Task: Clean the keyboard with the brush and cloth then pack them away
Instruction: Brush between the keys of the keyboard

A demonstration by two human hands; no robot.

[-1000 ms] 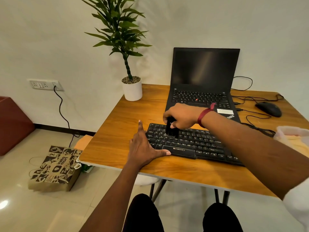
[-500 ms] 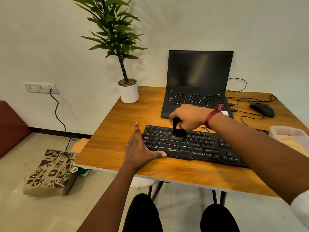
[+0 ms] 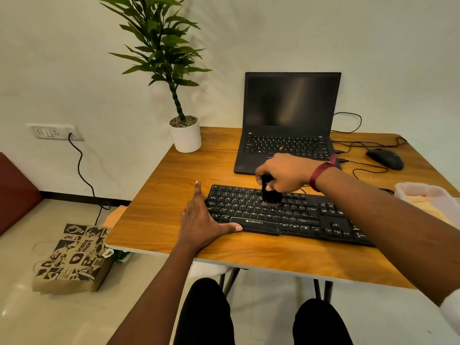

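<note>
Right hand (image 3: 286, 171) is gripping black brush (image 3: 270, 194), bristles touching the Zebronics keyboard (image 3: 311, 215) lying on the wooden table (image 3: 159, 215). Left hand (image 3: 201, 220), fingers straight, is pressing the keyboard's left end.

A wooden table (image 3: 154, 220) is being backed by a plain white wall (image 3: 62, 58); light is being reflected by the glossy floor (image 3: 25, 310).

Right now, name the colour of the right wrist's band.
The wristband is dark red; the head view shows it.

Laptop (image 3: 288, 125), mouse (image 3: 385, 158) and potted plant (image 3: 185, 134) on wooden table (image 3: 159, 212).
</note>
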